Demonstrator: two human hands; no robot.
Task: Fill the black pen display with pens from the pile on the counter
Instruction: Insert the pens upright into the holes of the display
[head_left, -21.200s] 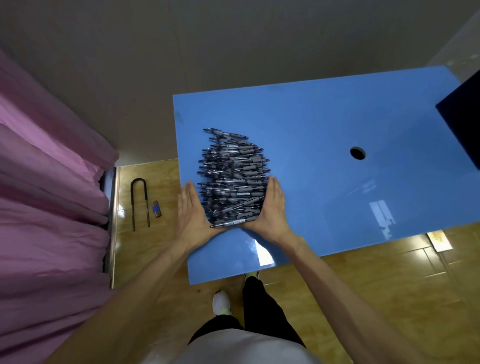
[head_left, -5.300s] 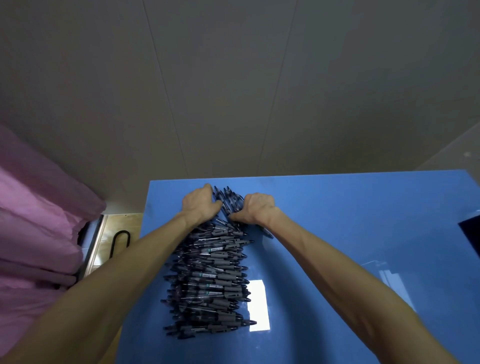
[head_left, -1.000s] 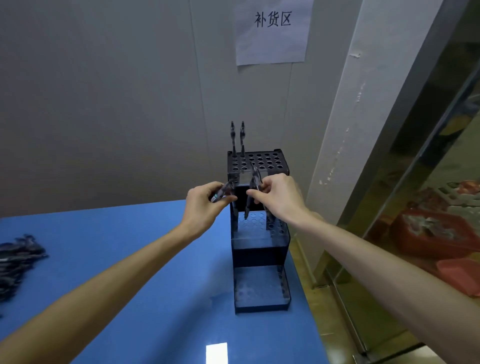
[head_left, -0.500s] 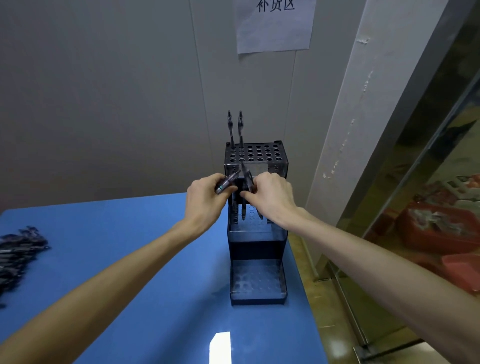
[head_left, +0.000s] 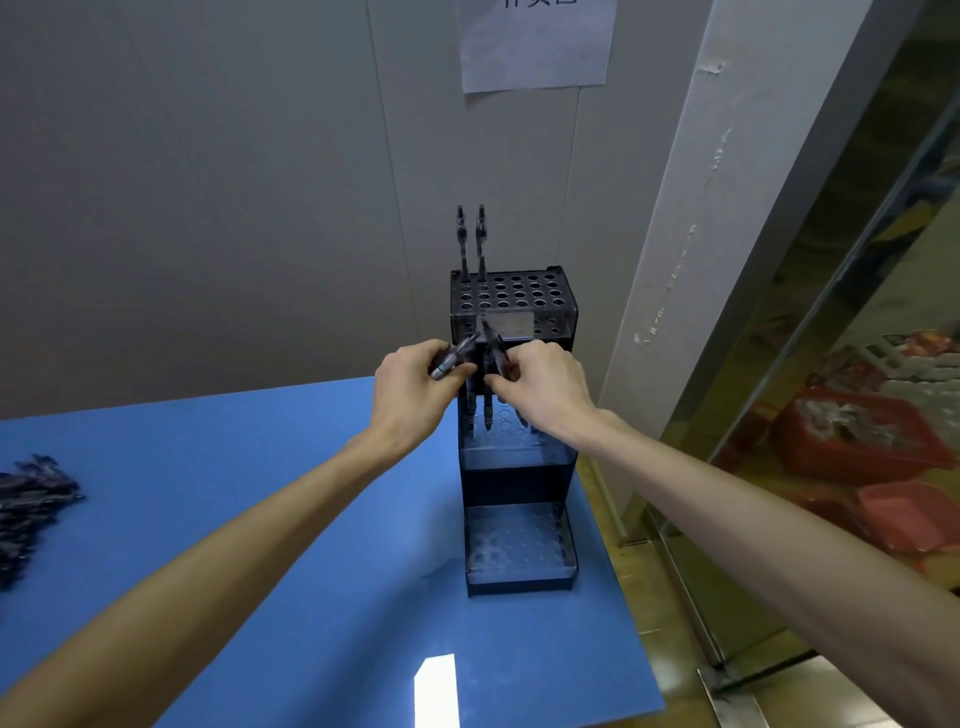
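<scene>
The loading step is in hand: a small bunch of pens (head_left: 453, 357) is held in the clenched grip of the left hand (head_left: 410, 397), while a single pen (head_left: 488, 384) is pinched in the grip of the right hand (head_left: 545, 389) and is held tip down over the middle tier of the black pen display (head_left: 519, 545), which stands at the right end of the blue tabletop (head_left: 311, 519). Two pens (head_left: 470, 244) are already seated upright in the back left holes of the top tier, most other holes look unfilled, and the pile (head_left: 26, 509) is seen well apart at the left edge. By judgement, the pinched pen is next to be lined up with a free hole and lowered straight in, after which another is to be drawn from the left-hand bunch.
</scene>
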